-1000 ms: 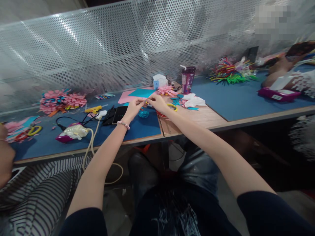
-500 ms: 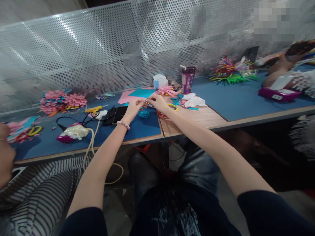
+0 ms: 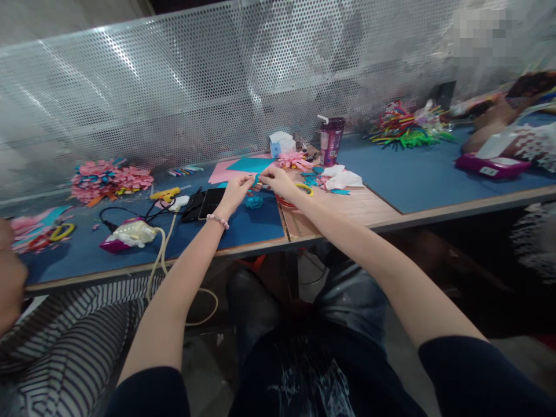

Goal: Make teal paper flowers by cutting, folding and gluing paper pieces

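Head cam: both arms are stretched out over the blue-topped table (image 3: 391, 174). The left hand (image 3: 237, 191) and the right hand (image 3: 278, 180) meet at the fingertips, pinching a small teal paper strip (image 3: 256, 181) between them, held just above the table's middle. It's too tiny to say how it's folded. A pink bead bracelet (image 3: 218, 219) sits on the left wrist.

Right under the hands lies a teal paper flower (image 3: 254, 201), and just right of that, yellow-handled scissors (image 3: 303, 187). Farther back are a teal sheet (image 3: 249, 164) on pink paper, a pink paper flower (image 3: 294, 160) and a purple tumbler (image 3: 331, 141). Off to the left: a yellow glue gun (image 3: 165, 193), a black phone (image 3: 211, 202) and a pile of pink flowers (image 3: 108, 176). Another person's hand (image 3: 9, 278) shows at the far left edge.
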The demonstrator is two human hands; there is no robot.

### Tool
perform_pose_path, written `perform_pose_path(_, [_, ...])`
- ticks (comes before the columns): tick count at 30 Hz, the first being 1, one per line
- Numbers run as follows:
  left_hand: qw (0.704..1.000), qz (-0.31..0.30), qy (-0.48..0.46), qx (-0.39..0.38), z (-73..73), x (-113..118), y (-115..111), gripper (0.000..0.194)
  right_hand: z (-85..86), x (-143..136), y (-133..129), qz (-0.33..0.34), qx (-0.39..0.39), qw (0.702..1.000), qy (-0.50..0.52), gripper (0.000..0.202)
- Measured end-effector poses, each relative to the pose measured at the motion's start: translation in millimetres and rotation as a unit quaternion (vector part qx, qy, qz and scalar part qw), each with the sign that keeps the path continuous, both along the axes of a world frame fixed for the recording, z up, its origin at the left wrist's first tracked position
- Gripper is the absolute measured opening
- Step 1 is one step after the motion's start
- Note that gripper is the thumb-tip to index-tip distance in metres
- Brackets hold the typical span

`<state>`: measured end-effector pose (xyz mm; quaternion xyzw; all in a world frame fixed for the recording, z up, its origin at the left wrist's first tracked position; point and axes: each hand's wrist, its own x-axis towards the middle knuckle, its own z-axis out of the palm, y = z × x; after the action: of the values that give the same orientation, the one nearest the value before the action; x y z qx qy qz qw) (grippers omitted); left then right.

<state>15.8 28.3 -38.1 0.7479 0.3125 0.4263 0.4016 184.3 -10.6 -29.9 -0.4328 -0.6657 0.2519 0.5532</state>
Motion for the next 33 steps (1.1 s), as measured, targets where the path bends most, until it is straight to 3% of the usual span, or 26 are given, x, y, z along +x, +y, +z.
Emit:
perform_pose_path(24, [1.000, 0.002, 0.018, -0.005, -1.1, 0.1, -1.0, 0.024, -3.2, 0.6, 0.6, 0.016, -0.026, 0.999, 0.018, 0.014])
perform_pose_path(33, [0.998, -0.042, -0.014, -0.049, 1.8, 0.9, -5.2, 0.033, 0.6, -0.8, -3.1, 0.008, -0.018, 0.998, 0.058, 0.016])
